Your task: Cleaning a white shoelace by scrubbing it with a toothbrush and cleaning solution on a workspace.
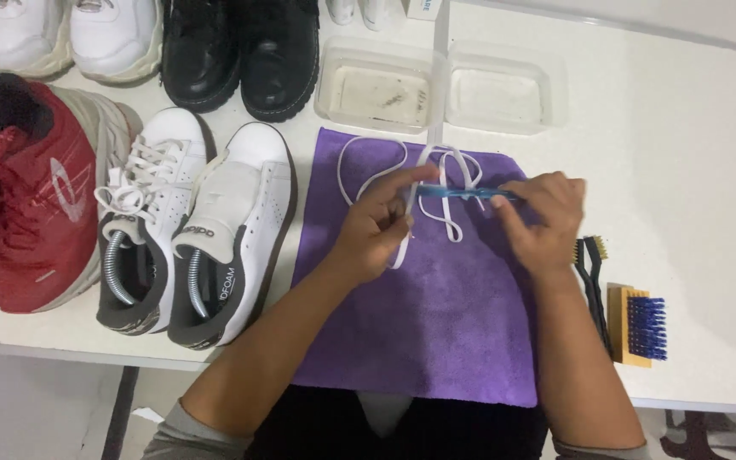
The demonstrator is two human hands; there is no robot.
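A purple cloth (pixel 436 332) lies spread on the white table (pixel 692 213) in front of me. Over its upper part my left hand (pixel 376 226) pinches a white shoelace (pixel 453 175), whose loops trail across the cloth. My right hand (pixel 543 221) grips a blue toothbrush (pixel 462 193), held level with its head against the lace between my two hands. A pair of white sneakers (pixel 198 230) stands just left of the cloth; the left one is laced, the right one has no lace.
Two clear plastic trays (pixel 436 89) sit behind the cloth. Red sneakers (pixel 27 196), black boots (pixel 240 55) and white shoes (pixel 70 38) fill the left and back. A black wire brush (pixel 594 285) and a wooden brush with blue bristles (pixel 636 324) lie right of the cloth.
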